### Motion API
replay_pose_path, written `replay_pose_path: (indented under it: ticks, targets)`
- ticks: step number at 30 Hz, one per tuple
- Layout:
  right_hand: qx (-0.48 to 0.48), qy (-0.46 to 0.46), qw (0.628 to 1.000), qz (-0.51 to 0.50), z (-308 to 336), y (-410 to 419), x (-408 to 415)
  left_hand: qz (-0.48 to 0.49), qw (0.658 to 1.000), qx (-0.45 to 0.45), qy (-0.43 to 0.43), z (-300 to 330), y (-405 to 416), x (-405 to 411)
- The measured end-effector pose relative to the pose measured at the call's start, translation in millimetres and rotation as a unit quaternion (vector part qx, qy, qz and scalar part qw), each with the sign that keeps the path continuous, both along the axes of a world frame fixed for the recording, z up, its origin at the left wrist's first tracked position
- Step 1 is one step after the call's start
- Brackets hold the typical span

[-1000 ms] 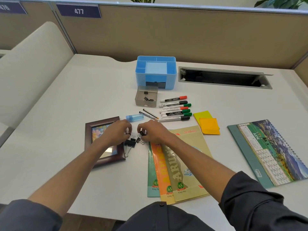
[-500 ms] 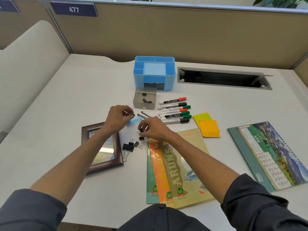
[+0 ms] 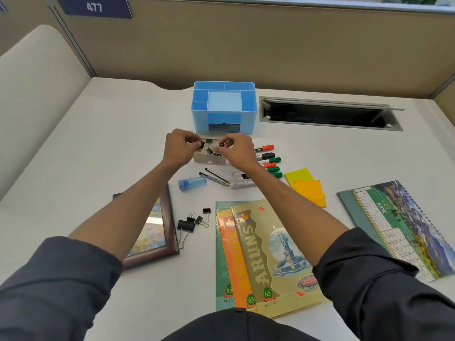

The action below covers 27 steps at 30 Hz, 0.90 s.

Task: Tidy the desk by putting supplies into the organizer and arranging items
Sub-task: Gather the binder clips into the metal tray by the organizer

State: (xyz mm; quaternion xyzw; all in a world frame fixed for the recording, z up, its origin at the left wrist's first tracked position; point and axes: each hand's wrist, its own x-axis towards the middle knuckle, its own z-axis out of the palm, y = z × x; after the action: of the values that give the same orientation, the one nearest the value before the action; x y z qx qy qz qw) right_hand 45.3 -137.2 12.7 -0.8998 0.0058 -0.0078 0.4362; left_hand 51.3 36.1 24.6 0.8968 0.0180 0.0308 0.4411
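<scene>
Nearest: three notebooks (image 3: 268, 257) fanned and overlapping at the desk's (image 3: 110, 134) front edge, tan one on top. Left of them, a dark wood picture frame (image 3: 157, 232) lies flat, partly under the left forearm. Between frame and notebooks, a loose cluster of black binder clips (image 3: 193, 221), one big, a few small, on the desk. Far right, a spiral calendar (image 3: 403, 232) lies flat, angled.

Mid desk: a blue tube-shaped item (image 3: 192, 183), two dark pens (image 3: 216, 176) beside it, then a row of markers (image 3: 268, 163) with red, black and green caps, partly hidden by the right wrist. Right of the markers, yellow and orange sticky pads (image 3: 307, 189), orange overlapping yellow.

Both hands are over a small grey tray (image 3: 209, 159) that already has clips in it. Left hand (image 3: 178, 148) pinches a small black clip (image 3: 201, 144) between thumb and fingers, over the tray. Right hand (image 3: 237, 150) pinches another small clip (image 3: 222, 143), fingers curled round it, also over the tray.

Just behind the tray, touching or nearly, the blue organizer (image 3: 224, 105) with several compartments; compartments look bare. Right of it, a grey cable slot (image 3: 330, 113) set in the desk. Partition wall behind with a "477" label (image 3: 94, 7).
</scene>
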Motion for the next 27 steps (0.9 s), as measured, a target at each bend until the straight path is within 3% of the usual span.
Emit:
replay_pose_path:
  ticks: [11,16,27]
  targets:
    - [-0.007,-0.002,1.0,0.001,-5.6,-0.4,0.6,-0.049,0.998,0.033,-0.007,-9.2,9.2,-7.2]
    - [-0.012,0.012,0.998,0.068,-15.0,-0.7,-20.1,-0.057,0.996,0.066,-0.019,-14.5,15.0,-29.0]
    - [-0.109,0.059,0.966,0.225,-18.8,6.4,-68.4,-0.13,0.981,0.136,0.044,-21.6,31.3,-88.6]
